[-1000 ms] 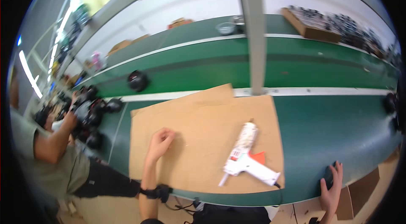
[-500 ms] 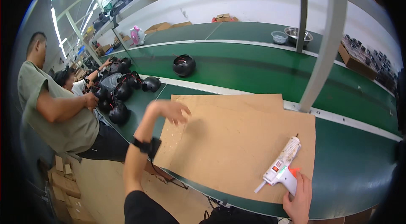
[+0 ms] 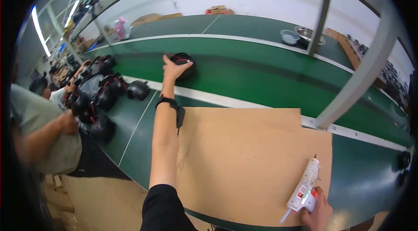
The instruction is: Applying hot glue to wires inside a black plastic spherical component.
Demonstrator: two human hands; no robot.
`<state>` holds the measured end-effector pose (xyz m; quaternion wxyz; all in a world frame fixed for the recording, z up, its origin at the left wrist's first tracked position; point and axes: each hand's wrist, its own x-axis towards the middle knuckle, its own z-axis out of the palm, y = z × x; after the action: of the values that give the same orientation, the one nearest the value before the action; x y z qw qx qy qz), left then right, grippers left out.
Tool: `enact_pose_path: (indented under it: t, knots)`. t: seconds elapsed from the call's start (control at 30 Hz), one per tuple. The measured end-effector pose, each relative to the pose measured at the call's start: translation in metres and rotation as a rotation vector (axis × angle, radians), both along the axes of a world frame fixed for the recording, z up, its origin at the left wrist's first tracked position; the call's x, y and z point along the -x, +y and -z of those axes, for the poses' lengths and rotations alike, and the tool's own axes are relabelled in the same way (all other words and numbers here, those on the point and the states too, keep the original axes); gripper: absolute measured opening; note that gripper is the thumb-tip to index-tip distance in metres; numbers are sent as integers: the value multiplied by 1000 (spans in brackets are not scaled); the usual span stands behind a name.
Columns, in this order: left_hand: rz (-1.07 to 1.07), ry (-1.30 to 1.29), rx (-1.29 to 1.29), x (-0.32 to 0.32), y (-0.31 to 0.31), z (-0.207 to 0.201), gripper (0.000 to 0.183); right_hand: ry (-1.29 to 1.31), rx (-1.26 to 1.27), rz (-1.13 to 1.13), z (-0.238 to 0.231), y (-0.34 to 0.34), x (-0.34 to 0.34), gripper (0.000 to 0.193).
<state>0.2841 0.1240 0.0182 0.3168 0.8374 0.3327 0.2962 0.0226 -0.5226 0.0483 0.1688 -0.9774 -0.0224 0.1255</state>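
Observation:
My left hand (image 3: 174, 69) is stretched far forward over the green belt. Its thumb and fingers are spread around a round black shell (image 3: 188, 73) with a red wire; whether they grip it I cannot tell. At the lower right, my right hand (image 3: 319, 213) is wrapped round the handle of a white hot glue gun (image 3: 306, 183) with an orange trigger. The gun's nozzle points away from me, and a glue stick sticks out of its rear. Beneath the gun lies a sheet of brown cardboard (image 3: 239, 157).
More black shells (image 3: 104, 96) with red wires cluster at the left, beside a co-worker's arm (image 3: 48, 133). A metal upright (image 3: 361, 65) rises at the right behind the cardboard. On the far shelf are a clear plastic bowl (image 3: 289, 37) and a metal bowl (image 3: 307, 34).
My left hand has moved from above the cardboard forward to the black shell on the belt. My right hand has closed further round the glue gun's handle. The view has shifted.

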Motion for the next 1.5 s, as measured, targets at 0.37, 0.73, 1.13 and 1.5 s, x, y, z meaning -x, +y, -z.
enact_pose_path:
  t: [0.37,0.73,1.13,1.5]
  knots:
    - [861,47,-2,143,-221,-85,132,53,-1321,241,43,-98,14,59]
    - [1065,162,-13,289,-440,-36,107,311,-1874,-83,44,-102,27,34]
    - [1354,379,557,181,-388,-70,6,171,-1359,39,5,-110,65,40]
    - [1481,50,690,167,-430,-27,10,206,-410,-240,-75,-53,43,29]
